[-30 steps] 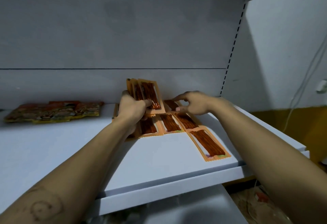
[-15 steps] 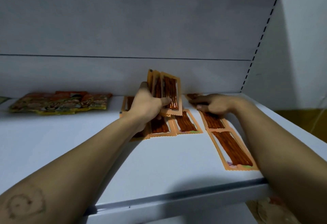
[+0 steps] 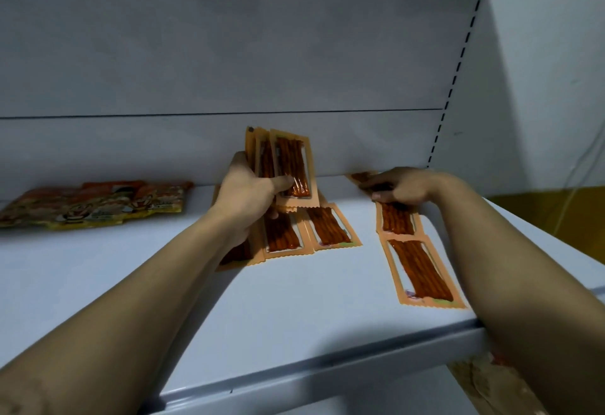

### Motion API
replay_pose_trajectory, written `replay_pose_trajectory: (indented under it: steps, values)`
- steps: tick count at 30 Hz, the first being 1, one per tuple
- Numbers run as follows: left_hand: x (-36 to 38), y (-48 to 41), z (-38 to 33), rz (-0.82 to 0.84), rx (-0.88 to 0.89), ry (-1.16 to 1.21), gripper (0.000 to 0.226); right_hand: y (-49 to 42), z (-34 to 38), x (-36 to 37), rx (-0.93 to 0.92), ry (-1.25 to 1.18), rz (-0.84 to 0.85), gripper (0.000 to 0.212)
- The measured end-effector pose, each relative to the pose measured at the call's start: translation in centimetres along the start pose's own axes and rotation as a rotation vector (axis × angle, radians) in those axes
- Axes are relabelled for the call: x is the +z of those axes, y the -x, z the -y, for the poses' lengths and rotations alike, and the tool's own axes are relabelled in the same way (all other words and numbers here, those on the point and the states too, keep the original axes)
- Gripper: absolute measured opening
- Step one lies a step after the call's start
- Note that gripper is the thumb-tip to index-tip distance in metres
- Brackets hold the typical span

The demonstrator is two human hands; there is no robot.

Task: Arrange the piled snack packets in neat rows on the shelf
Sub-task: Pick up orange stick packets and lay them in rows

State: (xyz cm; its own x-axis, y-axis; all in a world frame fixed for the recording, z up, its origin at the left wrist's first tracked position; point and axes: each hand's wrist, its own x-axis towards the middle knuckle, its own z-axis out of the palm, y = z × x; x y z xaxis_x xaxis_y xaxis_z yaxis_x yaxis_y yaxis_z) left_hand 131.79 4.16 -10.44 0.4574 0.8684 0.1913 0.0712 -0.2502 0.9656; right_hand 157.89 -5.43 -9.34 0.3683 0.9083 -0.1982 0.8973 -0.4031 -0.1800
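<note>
My left hand (image 3: 247,195) grips an upright fan of several orange snack packets (image 3: 291,165) near the back of the white shelf (image 3: 294,310). Below it lie more orange packets (image 3: 330,228), flat and side by side, one partly under my left forearm. On the right a column of packets runs from front to back: a front packet (image 3: 420,270), a middle packet (image 3: 396,219), and one against the back wall. My right hand (image 3: 401,187) rests with curled fingers on the far end of the middle packet, pressing it down.
A heap of yellow and red snack bags (image 3: 95,203) lies at the far left of the shelf. The shelf's back panel (image 3: 229,54) rises behind everything. A slotted upright (image 3: 458,64) and a white wall close the right side. The shelf's front lip (image 3: 327,378) runs below my arms.
My right hand has slid rightward to the column of packets on the right and now sits on them. My left hand keeps its fan of packets upright.
</note>
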Motion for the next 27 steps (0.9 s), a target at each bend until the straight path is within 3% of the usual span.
replay_pose_trajectory:
  steps: [3,8,11,14,23,27]
  values:
    - [-0.5,0.2,-0.2,-0.004,-0.004,-0.006,0.030,0.4,0.3,-0.2,0.011,0.018,0.004,0.048]
    - [-1.3,0.0,-1.0,-0.009,0.003,0.018,0.023,0.6,5.5,-1.8,-0.079,0.097,-0.151,0.045]
    - [-1.9,-0.3,-1.1,-0.017,0.008,0.013,0.018,0.2,10.6,-0.9,-0.181,0.155,-0.024,0.044]
    - [-2.3,-0.2,-1.0,-0.022,0.010,0.009,0.020,-1.3,12.9,1.0,-0.184,0.202,0.049,0.030]
    - [-2.4,-0.1,-0.9,-0.017,0.019,0.051,0.022,-2.2,8.5,-0.1,-0.019,0.206,-0.018,0.027]
    - [-2.6,-0.5,-1.0,-0.019,0.026,0.045,0.019,-1.6,6.7,-0.1,0.030,0.150,-0.044,0.037]
